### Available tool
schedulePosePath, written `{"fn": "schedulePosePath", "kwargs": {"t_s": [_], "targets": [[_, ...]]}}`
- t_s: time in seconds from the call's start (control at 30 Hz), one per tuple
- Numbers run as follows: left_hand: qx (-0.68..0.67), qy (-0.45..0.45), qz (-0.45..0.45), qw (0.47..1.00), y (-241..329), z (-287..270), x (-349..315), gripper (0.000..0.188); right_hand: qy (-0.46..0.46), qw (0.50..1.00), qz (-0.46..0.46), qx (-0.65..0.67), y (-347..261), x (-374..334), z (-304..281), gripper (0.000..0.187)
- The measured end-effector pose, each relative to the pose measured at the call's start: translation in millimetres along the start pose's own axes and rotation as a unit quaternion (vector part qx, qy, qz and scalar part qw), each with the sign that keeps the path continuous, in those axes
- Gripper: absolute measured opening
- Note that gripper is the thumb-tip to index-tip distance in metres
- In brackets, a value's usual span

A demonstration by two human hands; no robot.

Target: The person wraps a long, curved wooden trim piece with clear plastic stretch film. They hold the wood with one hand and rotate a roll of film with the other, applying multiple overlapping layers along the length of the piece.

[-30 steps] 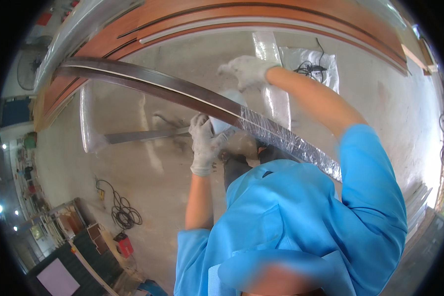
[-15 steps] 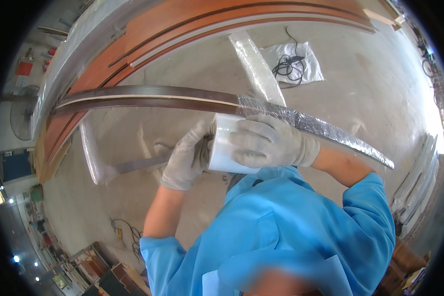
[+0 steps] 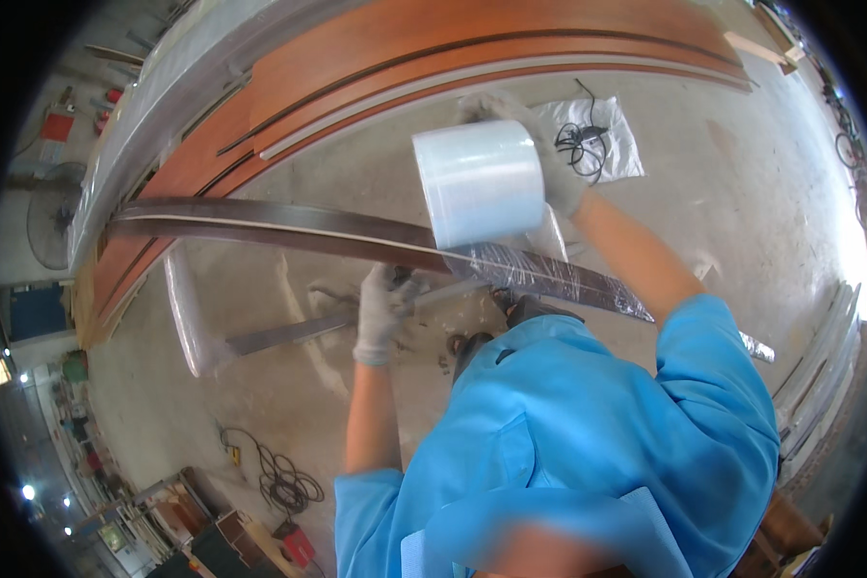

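A roll of clear stretch film (image 3: 480, 183) is raised above a long dark brown strip (image 3: 299, 226) with a pale line along it. My right hand (image 3: 561, 171), in a grey-white glove, grips the roll from its far right side; the roll hides part of the fingers. Clear film wraps the strip's right part, beneath and beside the roll. My left hand (image 3: 380, 313), gloved too, is just below the strip's near edge with its fingers apart. Whether its fingertips touch the strip I cannot tell.
Orange-brown panels (image 3: 376, 63) lie across the far side. A film-wrapped support (image 3: 185, 318) stands at left. Black cable lies on a white sack (image 3: 621, 135) beyond the roll. More coiled cable (image 3: 289, 486) is on the floor at lower left.
The roll has moved away from my body, up over the strip, in my right hand. My left hand has left the roll and dropped lower, beside the strip's near edge.
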State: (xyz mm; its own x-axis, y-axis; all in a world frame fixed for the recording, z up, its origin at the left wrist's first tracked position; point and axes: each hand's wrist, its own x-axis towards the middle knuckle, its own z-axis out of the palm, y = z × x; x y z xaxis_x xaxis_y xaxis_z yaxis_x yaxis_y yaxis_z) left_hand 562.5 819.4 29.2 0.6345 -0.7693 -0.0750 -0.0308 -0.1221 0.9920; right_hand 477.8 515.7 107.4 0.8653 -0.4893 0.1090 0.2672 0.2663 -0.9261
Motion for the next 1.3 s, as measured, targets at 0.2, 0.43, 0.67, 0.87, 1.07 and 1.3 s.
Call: {"fn": "schedulePosePath", "kwargs": {"t_s": [0.2, 0.43, 0.67, 0.87, 1.07, 1.3], "targets": [[0.348, -0.037, 0.15, 0.925, -98, -1, 33, 0.044, -0.052, 0.921, 0.025, -0.386, 49, 37, 10, 0.044], [-0.141, -0.017, 0.033, 0.989, -38, 6, 20, 0.039, -0.294, 0.706, 0.077, -0.639, 42, 58, 20, 0.046], [-0.25, -0.111, -0.249, 0.929, 29, 9, -32, 0.048, -0.307, 0.786, -0.192, -0.501, -46, -78, 30, 0.065], [-0.452, -0.168, -0.273, 0.832, 38, 13, -35, 0.059, -0.336, 0.634, -0.331, -0.613, -32, -167, 73, 0.054], [-0.472, -0.152, -0.256, 0.83, 55, -9, -49, 0.049, -0.187, 0.66, -0.461, -0.563, 1, -163, 81, 0.043], [-0.127, -0.09, 0.039, 0.987, 30, -18, -25, 0.043, -0.034, 0.874, -0.281, -0.395, -20, -78, 73, 0.029]]}}
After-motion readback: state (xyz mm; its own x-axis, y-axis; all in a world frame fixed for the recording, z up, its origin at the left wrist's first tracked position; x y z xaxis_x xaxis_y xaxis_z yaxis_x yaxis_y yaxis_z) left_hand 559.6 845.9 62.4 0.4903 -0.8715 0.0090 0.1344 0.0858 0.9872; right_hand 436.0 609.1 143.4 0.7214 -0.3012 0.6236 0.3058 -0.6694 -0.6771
